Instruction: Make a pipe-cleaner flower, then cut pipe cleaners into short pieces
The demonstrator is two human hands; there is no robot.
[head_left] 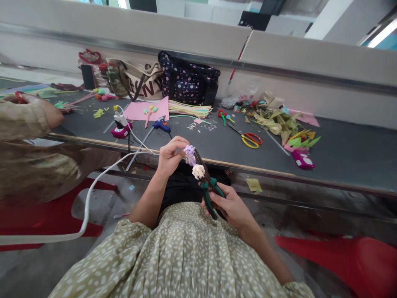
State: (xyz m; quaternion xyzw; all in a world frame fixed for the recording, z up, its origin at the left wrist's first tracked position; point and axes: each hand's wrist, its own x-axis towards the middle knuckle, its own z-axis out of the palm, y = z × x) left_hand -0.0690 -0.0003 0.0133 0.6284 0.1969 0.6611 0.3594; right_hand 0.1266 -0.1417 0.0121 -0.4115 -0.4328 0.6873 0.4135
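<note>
Over my lap, just off the table's front edge, my left hand (171,156) pinches a fuzzy pipe-cleaner flower piece (190,154) with a lilac part at the top and a cream tuft (198,171) below it. My right hand (228,203) is wrapped round the green handles of pliers (208,186). Their dark jaws point up and lie right beside the lilac part; whether they grip it cannot be made out. On the table ahead lie a blue glue gun (162,124) and red-and-yellow-handled scissors (249,139).
A pink sheet (133,111), a bundle of pale pipe cleaners (189,108) and bags (189,78) line the table's back. Dried husks (276,124) and a purple box (303,159) lie right. A white cable (89,198) crosses at left, near another person's arm (27,114). Red stools (350,260) flank me.
</note>
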